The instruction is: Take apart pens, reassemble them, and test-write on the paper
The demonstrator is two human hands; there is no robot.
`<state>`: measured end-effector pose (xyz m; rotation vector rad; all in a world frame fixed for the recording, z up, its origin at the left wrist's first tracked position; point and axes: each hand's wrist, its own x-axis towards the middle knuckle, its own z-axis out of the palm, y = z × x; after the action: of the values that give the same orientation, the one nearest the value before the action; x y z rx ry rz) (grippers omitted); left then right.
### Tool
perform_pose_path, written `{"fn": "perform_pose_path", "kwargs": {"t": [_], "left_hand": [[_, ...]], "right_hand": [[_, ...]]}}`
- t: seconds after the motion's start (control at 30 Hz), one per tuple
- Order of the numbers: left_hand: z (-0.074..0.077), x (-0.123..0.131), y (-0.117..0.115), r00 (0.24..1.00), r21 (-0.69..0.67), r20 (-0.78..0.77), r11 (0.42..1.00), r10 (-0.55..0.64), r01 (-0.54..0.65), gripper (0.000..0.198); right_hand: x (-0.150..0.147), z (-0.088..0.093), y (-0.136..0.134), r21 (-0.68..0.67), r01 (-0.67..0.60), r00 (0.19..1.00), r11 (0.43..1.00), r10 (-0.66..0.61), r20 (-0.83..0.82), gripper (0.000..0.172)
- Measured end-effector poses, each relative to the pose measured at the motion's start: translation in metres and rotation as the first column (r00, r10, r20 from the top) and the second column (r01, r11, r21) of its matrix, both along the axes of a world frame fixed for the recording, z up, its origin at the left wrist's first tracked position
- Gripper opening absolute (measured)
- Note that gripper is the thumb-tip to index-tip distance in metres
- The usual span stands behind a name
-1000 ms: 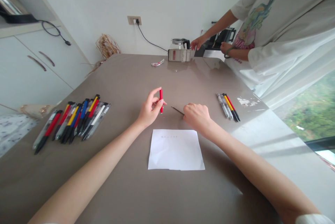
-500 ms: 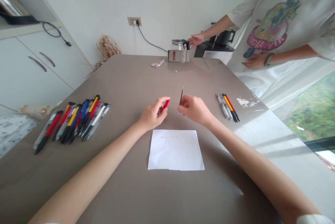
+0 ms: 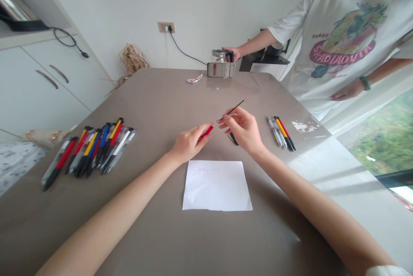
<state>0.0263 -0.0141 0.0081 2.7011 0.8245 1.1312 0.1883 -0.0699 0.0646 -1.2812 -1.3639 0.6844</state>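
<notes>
My left hand (image 3: 187, 142) is closed around a red pen barrel (image 3: 207, 131), whose tip end points up and right. Facing it, my right hand (image 3: 245, 130) pinches a thin dark pen refill (image 3: 238, 105), which slants up to the right between thumb and fingers. A small black pen part (image 3: 232, 138) shows below the right hand's fingers; whether it is held or lies on the table I cannot tell. Nearer to me, a white sheet of paper (image 3: 217, 188) with a faint line of writing lies flat below both hands.
Several pens (image 3: 97, 147) lie in a group at the left, and a smaller group of pens (image 3: 281, 133) at the right. At the far edge a phone (image 3: 221, 70) stands before a glass pot (image 3: 217, 56). Another person's hand (image 3: 236, 53) is at its handle.
The refill has tilted from nearly upright to slanting right as my right hand turned and its fingers opened out. The black part has come into view. The other person's hand has moved left onto the pot.
</notes>
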Motion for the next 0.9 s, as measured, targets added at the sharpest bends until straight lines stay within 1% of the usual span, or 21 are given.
{"fn": "perform_pose_path", "kwargs": {"t": [0.13, 0.37, 0.6, 0.7, 0.77, 0.9], "left_hand": [[0.000, 0.000, 0.000, 1.000, -0.003, -0.002, 1.000, -0.006, 0.006, 0.033], [-0.001, -0.001, 0.001, 1.000, -0.006, 0.021, 1.000, 0.002, -0.002, 0.034], [-0.001, -0.001, 0.002, 1.000, 0.020, 0.024, 1.000, 0.011, -0.012, 0.033], [-0.001, 0.000, 0.001, 0.999, 0.025, 0.027, 0.999, 0.029, -0.030, 0.031], [-0.001, 0.000, 0.001, 0.999, 0.030, 0.031, 0.999, 0.039, -0.040, 0.030], [-0.001, 0.000, 0.001, 0.997, 0.012, 0.055, 0.999, 0.051, -0.052, 0.026]], "right_hand": [[-0.002, -0.002, -0.001, -0.031, -0.045, 0.998, 0.999, 0.046, 0.037, 0.019], [-0.002, -0.008, 0.001, -0.035, -0.065, 0.971, 0.997, 0.072, 0.230, 0.020], [-0.003, -0.007, 0.000, -0.044, -0.106, 0.958, 0.993, 0.114, 0.262, 0.021], [0.002, -0.005, 0.001, -0.072, -0.132, 0.952, 0.989, 0.146, 0.268, 0.023], [0.009, -0.003, 0.004, -0.085, -0.125, 0.952, 0.988, 0.144, 0.271, 0.025], [0.028, 0.001, 0.009, -0.115, -0.047, 0.956, 0.992, 0.078, 0.284, 0.029]]}}
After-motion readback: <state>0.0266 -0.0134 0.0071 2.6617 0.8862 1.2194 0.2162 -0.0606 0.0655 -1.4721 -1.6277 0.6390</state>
